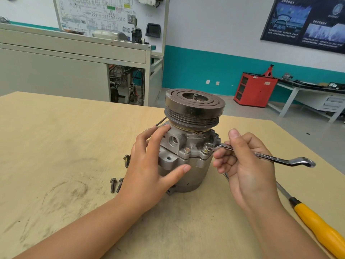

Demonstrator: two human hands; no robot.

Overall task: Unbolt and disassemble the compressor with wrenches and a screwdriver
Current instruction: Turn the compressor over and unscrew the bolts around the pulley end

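Note:
A grey metal compressor (188, 146) stands upright on the wooden table (65, 146), its dark pulley (195, 107) on top. My left hand (149, 161) is spread against the compressor's left side, thumb across the front of the housing. My right hand (246, 161) grips a silver ring wrench (261, 155); the wrench's ring end sits over a bolt (206, 149) on the flange at the front right. Another flange bolt (186, 150) shows at the front. Three loose bolts (116, 184) lie on the table left of my left hand.
A screwdriver with a yellow handle (317, 223) lies on the table at the lower right, its shaft running under my right hand. Beyond the table stand a beige workbench (74, 58), a red cabinet (255, 89) and a white bench (308, 94).

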